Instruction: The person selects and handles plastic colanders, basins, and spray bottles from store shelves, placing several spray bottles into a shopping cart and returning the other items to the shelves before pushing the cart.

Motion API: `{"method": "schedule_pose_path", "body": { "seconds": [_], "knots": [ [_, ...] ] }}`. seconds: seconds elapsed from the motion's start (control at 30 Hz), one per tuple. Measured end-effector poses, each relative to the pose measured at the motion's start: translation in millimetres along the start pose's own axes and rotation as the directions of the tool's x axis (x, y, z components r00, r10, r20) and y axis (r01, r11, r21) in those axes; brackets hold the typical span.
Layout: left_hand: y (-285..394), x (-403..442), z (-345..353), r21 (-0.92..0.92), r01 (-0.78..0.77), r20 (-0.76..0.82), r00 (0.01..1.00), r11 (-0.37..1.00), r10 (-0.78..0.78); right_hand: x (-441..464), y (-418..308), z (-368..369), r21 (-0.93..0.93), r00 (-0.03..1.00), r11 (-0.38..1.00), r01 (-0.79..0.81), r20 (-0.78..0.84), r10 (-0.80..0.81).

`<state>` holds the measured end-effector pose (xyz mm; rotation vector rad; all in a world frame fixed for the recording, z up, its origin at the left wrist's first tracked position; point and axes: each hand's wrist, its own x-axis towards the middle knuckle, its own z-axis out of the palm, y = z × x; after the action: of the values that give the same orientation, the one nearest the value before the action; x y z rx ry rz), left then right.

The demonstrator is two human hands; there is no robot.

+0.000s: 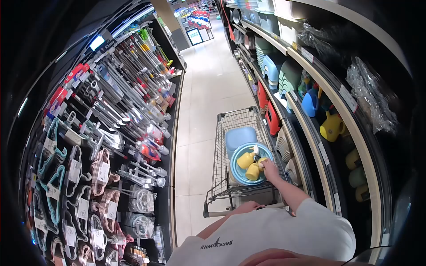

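Note:
My right hand (269,170) reaches over a round blue basin (234,172) in the shopping cart (218,153). Its fingers are closed on a yellow bottle (262,161) at the basin's right side. Two more yellow bottles sit beside it, one at the left (245,160) and one nearer to me (253,172). A white and black top, like a spray nozzle, sticks up among them. My left hand (248,207) is at the cart's handle (276,205) and appears curled round it; its fingers are partly hidden. A light blue plastic stool or lid (240,138) lies beyond the basin.
Shelves close on the right hold blue and green stools (270,71), red plastic items (271,119) and a yellow watering can (332,126). Hangers (103,172) and mops (116,99) hang along the left. A tiled aisle floor (202,97) runs ahead, with a sign stand (194,36) far off.

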<state>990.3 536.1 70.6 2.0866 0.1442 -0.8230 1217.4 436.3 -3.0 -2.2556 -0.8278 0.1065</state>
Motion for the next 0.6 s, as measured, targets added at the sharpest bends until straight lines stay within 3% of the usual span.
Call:
{"method": "schedule_pose_path", "body": {
  "seconds": [0.1,0.13,0.3,0.37,0.5,0.57,0.6],
  "knots": [
    [-2.2,-1.7,-0.1,-0.049,-0.05,0.042,0.998,0.998,0.052,-6.0,13.9,23.1,-0.082,1.0,0.997,-0.009,-0.011,0.008],
    [-0.9,-4.1,1.3,-0.075,-0.066,0.036,0.997,0.995,0.069,-2.5,17.4,23.9,-0.064,0.997,0.997,-0.041,0.067,0.045],
    [0.8,-5.3,3.6,-0.089,-0.113,0.009,0.993,0.99,0.114,-9.9,32.7,43.1,-0.177,0.989,0.984,-0.016,0.141,0.041],
    [-1.7,-3.3,5.5,-0.113,-0.116,-0.023,0.993,0.987,0.114,-14.6,39.0,46.3,-0.138,0.964,0.989,-0.046,0.253,0.08],
    [-3.5,8.8,7.5,-0.003,0.032,0.048,0.998,0.999,-0.032,-18.5,81.3,82.3,-0.078,0.973,0.997,0.021,0.23,-0.003],
    [-23.5,20.7,16.3,0.028,-0.014,-0.059,0.998,1.0,0.016,-21.3,60.4,58.5,0.034,0.985,0.995,-0.089,0.154,0.083],
    [-41.8,32.2,24.1,-0.008,-0.118,-0.128,0.985,0.993,0.116,-22.7,46.5,38.1,0.134,0.983,0.981,-0.139,0.14,0.12]
  ]
}}
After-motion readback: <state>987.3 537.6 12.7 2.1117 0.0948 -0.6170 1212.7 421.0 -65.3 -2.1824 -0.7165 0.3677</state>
